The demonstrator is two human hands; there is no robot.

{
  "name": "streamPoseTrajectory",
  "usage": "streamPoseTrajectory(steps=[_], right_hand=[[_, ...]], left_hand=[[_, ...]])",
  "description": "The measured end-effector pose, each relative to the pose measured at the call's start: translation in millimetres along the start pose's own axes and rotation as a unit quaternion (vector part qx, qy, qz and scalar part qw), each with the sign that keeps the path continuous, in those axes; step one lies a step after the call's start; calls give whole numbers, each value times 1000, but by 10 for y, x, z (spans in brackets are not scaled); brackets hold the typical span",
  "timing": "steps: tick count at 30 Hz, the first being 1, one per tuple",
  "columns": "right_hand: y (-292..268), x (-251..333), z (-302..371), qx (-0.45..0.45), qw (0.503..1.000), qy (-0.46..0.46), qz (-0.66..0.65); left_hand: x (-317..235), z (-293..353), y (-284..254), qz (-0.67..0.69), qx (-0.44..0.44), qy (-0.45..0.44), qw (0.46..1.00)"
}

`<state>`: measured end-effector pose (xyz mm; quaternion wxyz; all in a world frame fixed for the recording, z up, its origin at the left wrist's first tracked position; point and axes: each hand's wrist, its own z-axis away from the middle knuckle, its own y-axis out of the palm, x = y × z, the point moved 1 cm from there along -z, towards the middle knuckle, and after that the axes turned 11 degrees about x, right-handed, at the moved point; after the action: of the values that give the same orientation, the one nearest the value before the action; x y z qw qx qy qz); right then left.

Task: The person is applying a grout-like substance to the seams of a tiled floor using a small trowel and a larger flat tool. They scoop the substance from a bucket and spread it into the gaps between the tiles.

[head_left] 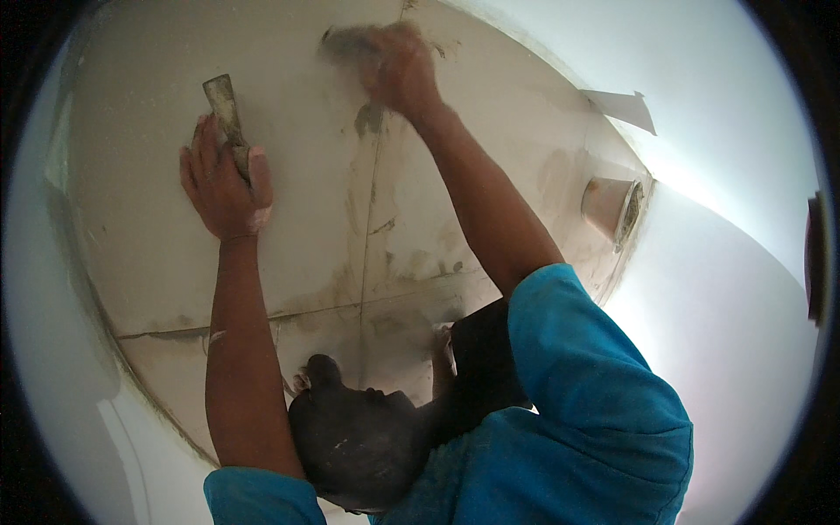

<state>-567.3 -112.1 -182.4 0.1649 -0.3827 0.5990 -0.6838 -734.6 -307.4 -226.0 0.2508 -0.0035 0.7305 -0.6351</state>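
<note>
My left hand (226,192) rests on the beige tiled surface, thumb on one side and fingers on the other of a narrow, dirty scraper-like tool (222,101). The tool's flat, wider end points away from me; its lower part is hidden in the hand. Farther off and to the right, my right hand (398,70) is closed and smeared by motion. A dark, blurred thing (346,44) sticks out from its left side, its kind unclear. Under that hand runs a dark joint line (371,210) between tiles, with grey smears and patches around it.
A dirty, pale bucket (605,208) stands at the right near the white wall (726,262). A flat grey piece (623,109) lies beyond it. A cross joint (175,332) runs nearer to me. Dark-clothed legs (350,446) fill the near middle, between my blue sleeves.
</note>
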Motion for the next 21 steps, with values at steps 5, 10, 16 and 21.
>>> streamPoseTrajectory(steps=[5, 10, 16, 21], right_hand=[[-27, -14, 510, 63, 992, -32, -100], [-475, -809, 293, -73, 943, 322, -32], [86, -309, 268, -80, 972, 199, 90], [17, 20, 517, 24, 996, 83, -17]], left_hand=[[32, 23, 22, -12, 4, 1, 1000], [3, 1, 25, 3, -29, 25, 999], [41, -5, 46, -10, -20, 22, 1000], [65, 26, 48, 14, -21, -16, 1000]])
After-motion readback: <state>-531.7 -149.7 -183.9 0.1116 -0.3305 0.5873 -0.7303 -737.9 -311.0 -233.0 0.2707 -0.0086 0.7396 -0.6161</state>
